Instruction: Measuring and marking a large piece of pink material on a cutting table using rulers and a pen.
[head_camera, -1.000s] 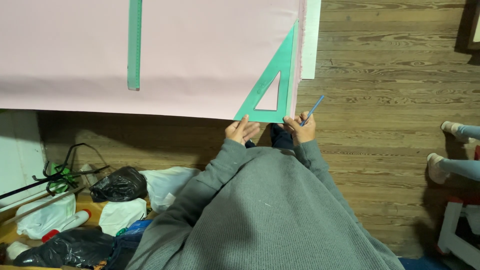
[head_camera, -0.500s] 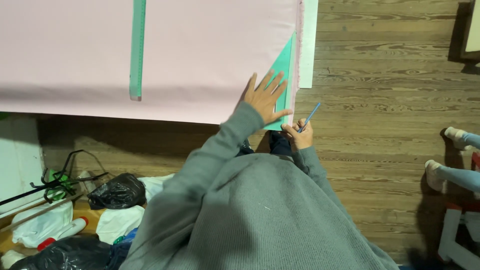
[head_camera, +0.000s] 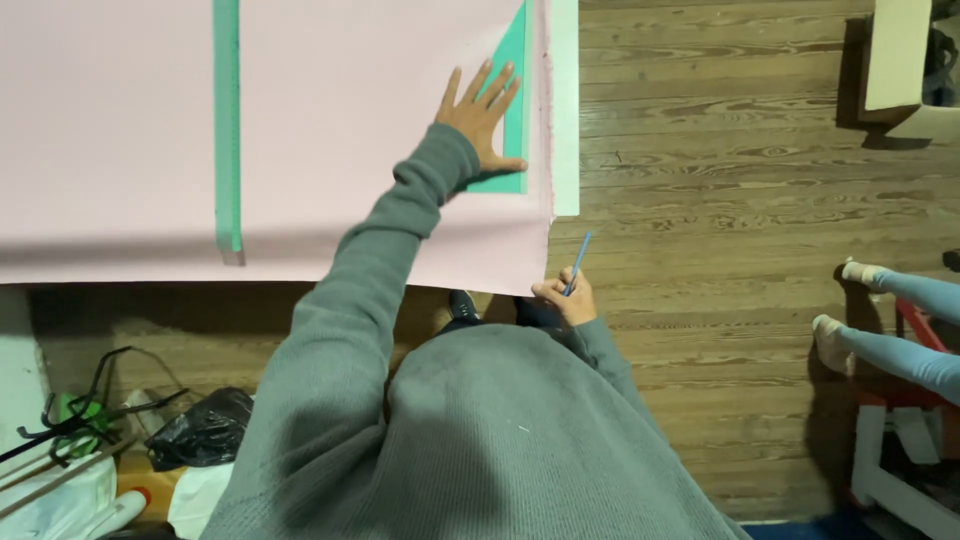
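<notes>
A large pink sheet (head_camera: 330, 120) lies spread on a table. My left hand (head_camera: 482, 112) lies flat with fingers spread on a green triangular set square (head_camera: 512, 110) near the sheet's right edge. My right hand (head_camera: 565, 298) sits below the sheet's front edge, close to my grey-sweatered body, and holds a thin blue pencil (head_camera: 578, 262) pointing up and right. A long green straight ruler (head_camera: 228, 130) lies on the pink sheet to the left, apart from both hands.
A white board edge (head_camera: 566, 110) shows under the sheet's right side. Wooden floor (head_camera: 720, 200) lies to the right. Another person's legs in light blue (head_camera: 900, 330) are at the right by a red and white stool (head_camera: 900, 450). Bags and clutter (head_camera: 190, 430) sit lower left.
My left hand has slid the green set square away from me, up along the sheet's right edge, with the arm stretching out. My right hand with the pencil stayed near the front edge.
</notes>
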